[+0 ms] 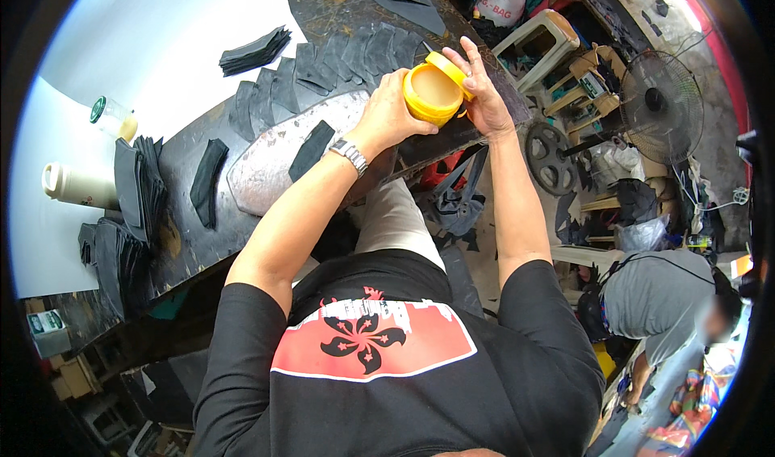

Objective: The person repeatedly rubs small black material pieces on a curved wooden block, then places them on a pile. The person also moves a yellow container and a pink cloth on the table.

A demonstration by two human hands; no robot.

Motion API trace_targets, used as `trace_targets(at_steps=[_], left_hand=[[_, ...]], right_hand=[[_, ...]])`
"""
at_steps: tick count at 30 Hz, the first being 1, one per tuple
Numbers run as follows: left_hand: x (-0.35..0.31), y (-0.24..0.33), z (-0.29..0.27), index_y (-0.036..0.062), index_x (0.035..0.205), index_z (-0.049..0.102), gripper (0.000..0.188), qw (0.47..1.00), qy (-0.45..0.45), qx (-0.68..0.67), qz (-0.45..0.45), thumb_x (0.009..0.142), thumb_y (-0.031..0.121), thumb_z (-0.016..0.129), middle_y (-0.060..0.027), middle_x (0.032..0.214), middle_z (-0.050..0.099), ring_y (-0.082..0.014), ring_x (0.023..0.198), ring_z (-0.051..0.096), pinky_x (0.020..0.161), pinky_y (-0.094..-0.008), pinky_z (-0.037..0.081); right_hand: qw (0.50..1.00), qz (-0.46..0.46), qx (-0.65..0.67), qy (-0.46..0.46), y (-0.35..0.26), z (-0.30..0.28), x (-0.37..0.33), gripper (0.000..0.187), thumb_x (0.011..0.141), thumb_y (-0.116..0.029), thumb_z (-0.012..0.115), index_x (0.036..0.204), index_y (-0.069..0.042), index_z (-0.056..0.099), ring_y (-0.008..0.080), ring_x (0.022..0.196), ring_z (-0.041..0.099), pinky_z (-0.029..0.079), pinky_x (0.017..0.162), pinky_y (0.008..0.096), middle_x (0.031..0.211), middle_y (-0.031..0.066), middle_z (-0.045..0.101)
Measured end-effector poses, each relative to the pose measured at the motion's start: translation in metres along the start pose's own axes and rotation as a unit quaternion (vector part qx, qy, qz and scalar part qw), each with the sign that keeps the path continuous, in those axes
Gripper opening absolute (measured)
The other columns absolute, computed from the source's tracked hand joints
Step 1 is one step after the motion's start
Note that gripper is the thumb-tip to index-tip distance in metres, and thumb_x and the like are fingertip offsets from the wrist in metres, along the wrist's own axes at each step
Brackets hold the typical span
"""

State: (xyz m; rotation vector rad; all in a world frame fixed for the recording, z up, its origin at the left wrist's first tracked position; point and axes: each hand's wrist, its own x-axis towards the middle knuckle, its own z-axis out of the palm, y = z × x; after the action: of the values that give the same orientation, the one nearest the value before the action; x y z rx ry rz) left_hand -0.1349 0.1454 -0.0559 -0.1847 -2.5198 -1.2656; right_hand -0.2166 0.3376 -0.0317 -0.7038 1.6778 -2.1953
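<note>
Over the edge of the bench, my left hand (386,108) is wrapped round the side of a yellow round tub (436,118). Its mouth faces up and shows a smooth tan paste inside. The yellow lid (449,68) stands tilted at the tub's right rim, with the fingers of my right hand (488,102) closed on its edge. Below and left of the tub lies a worn grey slab (262,170) with one black cut piece (311,152) on it. An overlapping row of black pieces (284,85) curves along behind the slab.
Stacks of black pieces (139,186), a cream mug (77,184) and a glass jar (111,116) stand on the bench's left. To the right are a plastic stool (539,45) and a standing fan (658,98). Another person in grey (658,295) bends at the lower right.
</note>
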Motion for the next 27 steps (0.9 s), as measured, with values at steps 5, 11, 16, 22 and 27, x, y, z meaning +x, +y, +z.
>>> trace_targets(at_steps=[5,11,16,22,27], left_hand=[[-0.004,0.001,0.003,0.001,0.136,0.047,0.097,1.0,0.011,0.029,-0.001,0.057,0.031,0.096,-0.0206,0.127,0.056,-0.0361,0.122,0.054,0.106,-0.0444,0.044],[-0.006,0.002,0.007,0.0015,0.136,0.048,0.096,0.999,0.021,0.048,0.005,0.058,0.031,0.095,-0.019,0.129,0.057,-0.0351,0.125,0.053,0.109,-0.0437,0.039],[-0.004,0.0,0.003,0.0006,0.137,0.048,0.096,0.997,-0.003,0.074,0.011,0.059,0.031,0.095,-0.0183,0.132,0.057,-0.035,0.127,0.052,0.109,-0.0441,0.039],[-0.004,0.0,0.002,0.0024,0.137,0.047,0.096,0.995,-0.022,0.099,-0.002,0.061,0.037,0.094,-0.0168,0.132,0.057,-0.0322,0.128,0.052,0.112,-0.0506,0.032],[-0.007,-0.002,0.003,0.0026,0.137,0.048,0.095,0.996,0.0,0.093,0.015,0.062,0.038,0.094,-0.0169,0.131,0.057,-0.0318,0.127,0.053,0.114,-0.0523,0.032]], right_hand=[[0.999,0.015,0.048,0.006,0.006,-0.004,-0.003,0.102,0.076,-0.04,0.078,0.158,-0.016,0.023,0.0291,0.135,0.051,0.036,0.118,0.0427,0.144,0.0168,0.052],[0.994,0.001,0.104,0.017,0.008,0.003,-0.014,0.098,0.084,-0.04,0.074,0.16,-0.015,0.018,0.0293,0.135,0.053,0.034,0.119,0.0441,0.141,0.0168,0.056],[0.997,0.011,0.072,0.036,0.006,0.005,-0.015,0.097,0.086,-0.041,0.072,0.162,-0.016,0.018,0.0286,0.136,0.051,0.033,0.119,0.0437,0.146,0.0167,0.054],[0.996,0.004,0.081,0.036,0.009,0.003,-0.013,0.089,0.087,-0.041,0.068,0.159,-0.013,0.023,0.0274,0.133,0.053,0.035,0.118,0.0424,0.142,0.0162,0.056],[0.995,-0.029,0.065,0.074,0.02,0.006,-0.012,0.076,0.09,-0.039,0.066,0.153,-0.011,0.033,0.0251,0.127,0.056,0.039,0.115,0.0398,0.134,0.0145,0.06]])
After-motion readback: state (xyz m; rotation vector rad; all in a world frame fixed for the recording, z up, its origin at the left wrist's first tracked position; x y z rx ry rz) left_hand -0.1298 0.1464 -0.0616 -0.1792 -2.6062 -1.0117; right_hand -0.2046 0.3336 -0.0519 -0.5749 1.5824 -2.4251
